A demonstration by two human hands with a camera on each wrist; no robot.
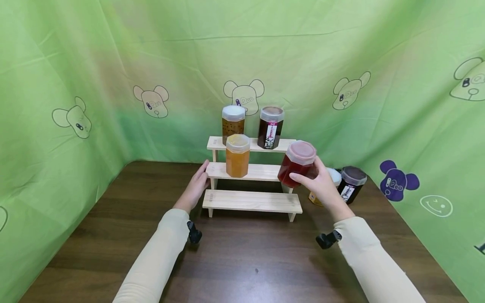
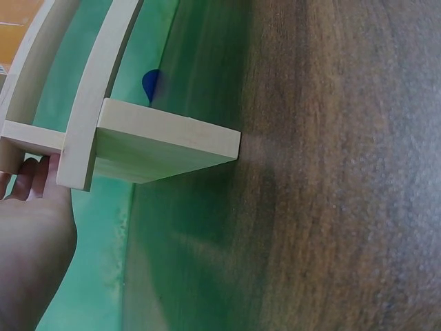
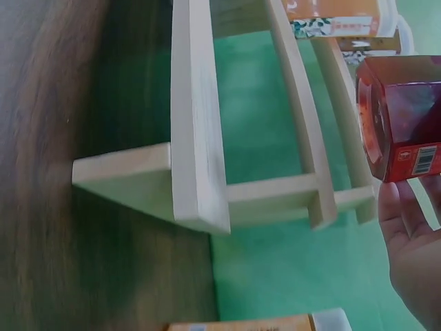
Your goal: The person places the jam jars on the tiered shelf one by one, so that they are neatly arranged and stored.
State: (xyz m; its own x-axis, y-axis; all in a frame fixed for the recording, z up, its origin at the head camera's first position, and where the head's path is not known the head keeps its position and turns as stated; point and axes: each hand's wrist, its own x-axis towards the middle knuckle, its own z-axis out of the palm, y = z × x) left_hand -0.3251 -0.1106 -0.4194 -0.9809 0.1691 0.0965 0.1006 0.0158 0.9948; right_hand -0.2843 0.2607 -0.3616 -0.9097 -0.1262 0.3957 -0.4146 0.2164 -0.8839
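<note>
My right hand (image 1: 322, 181) grips a jar of dark red contents with a pale lid (image 1: 301, 152), tilted at the right end of the middle tier of a wooden three-step stand (image 1: 254, 200). In the right wrist view the red jar (image 3: 406, 124) shows a barcode, with fingers under it. My left hand (image 1: 197, 185) touches the left end of the middle tier; in the left wrist view its fingertips are partly hidden behind the stand. An orange jar (image 1: 237, 162) stands on the middle tier. Speckled brown (image 1: 233, 126) and dark (image 1: 270, 130) jars stand on the top tier.
On the brown table (image 1: 250, 261), right of the stand, are a dark jar with a white label (image 1: 352, 183) and a yellowish jar (image 1: 315, 199), partly hidden by my right hand. A green cloth with cartoon heads (image 1: 189, 54) hangs behind and at the sides.
</note>
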